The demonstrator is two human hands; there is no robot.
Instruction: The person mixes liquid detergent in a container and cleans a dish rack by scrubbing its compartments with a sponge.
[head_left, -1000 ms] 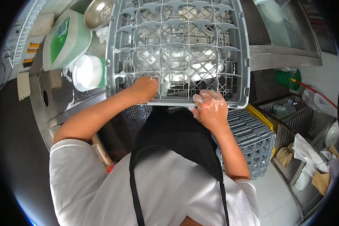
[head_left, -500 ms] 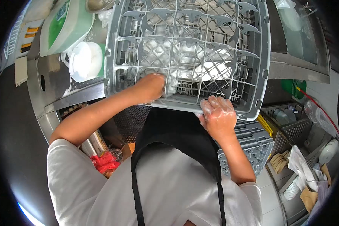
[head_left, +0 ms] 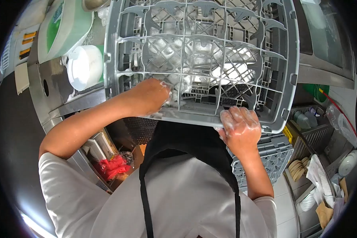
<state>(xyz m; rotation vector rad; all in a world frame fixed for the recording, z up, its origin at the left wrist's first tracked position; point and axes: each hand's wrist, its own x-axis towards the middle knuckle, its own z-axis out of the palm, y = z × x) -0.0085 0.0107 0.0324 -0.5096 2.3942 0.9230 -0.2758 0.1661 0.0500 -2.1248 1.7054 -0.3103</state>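
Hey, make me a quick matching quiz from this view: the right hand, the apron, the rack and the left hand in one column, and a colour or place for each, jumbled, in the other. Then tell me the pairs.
1. Right hand
2. Apron
3. Rack
4. Left hand

A. Grey
B. At the near left part of the grid, beside foam
C. Curled over the near rim, right of its middle
D. Black

Pairs: 1-C, 2-D, 3-A, 4-B
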